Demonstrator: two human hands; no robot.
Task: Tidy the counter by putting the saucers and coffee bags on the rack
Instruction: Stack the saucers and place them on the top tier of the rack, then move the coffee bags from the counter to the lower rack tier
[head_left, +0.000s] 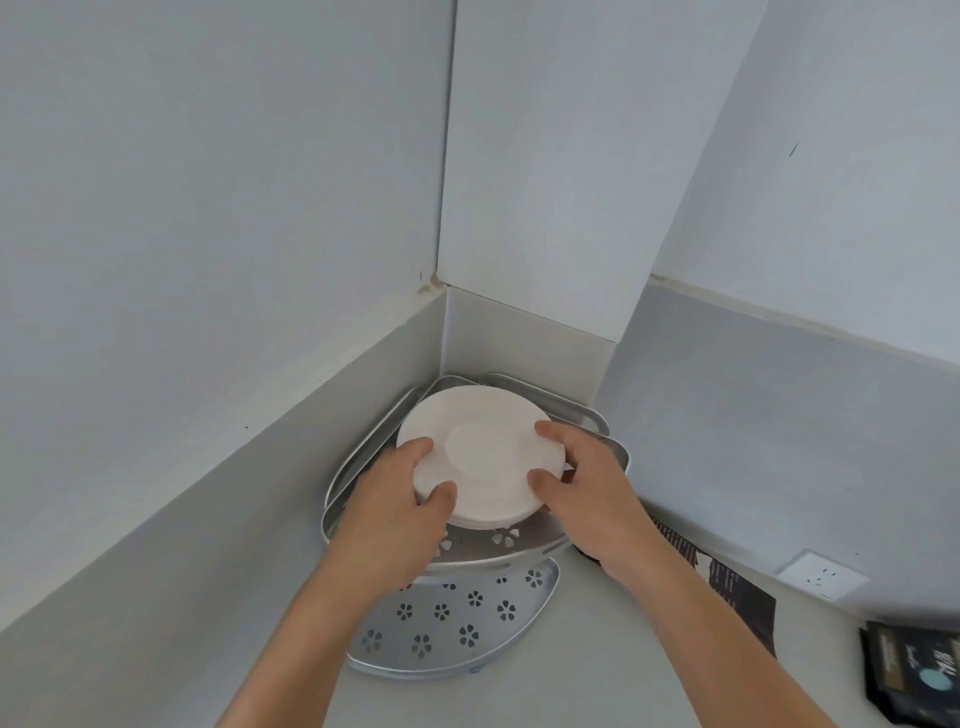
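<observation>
A stack of white saucers (480, 452) sits over the upper tier of a silver corner rack (467, 553) in the counter's corner. My left hand (400, 506) grips the stack's left rim, thumb on top. On the right rim, my right hand (582, 478) holds the same stack, fingers over the edge. The rack's lower tier (452, 634) has flower-shaped holes and holds nothing visible. A dark coffee bag (737, 597) lies on the counter under my right forearm. Another black coffee bag (914, 670) lies at the right edge.
White walls meet behind the rack and a low backsplash runs along both sides. A white wall socket (823, 577) is on the right backsplash. The grey counter (171, 639) stretches to the left and front of the rack.
</observation>
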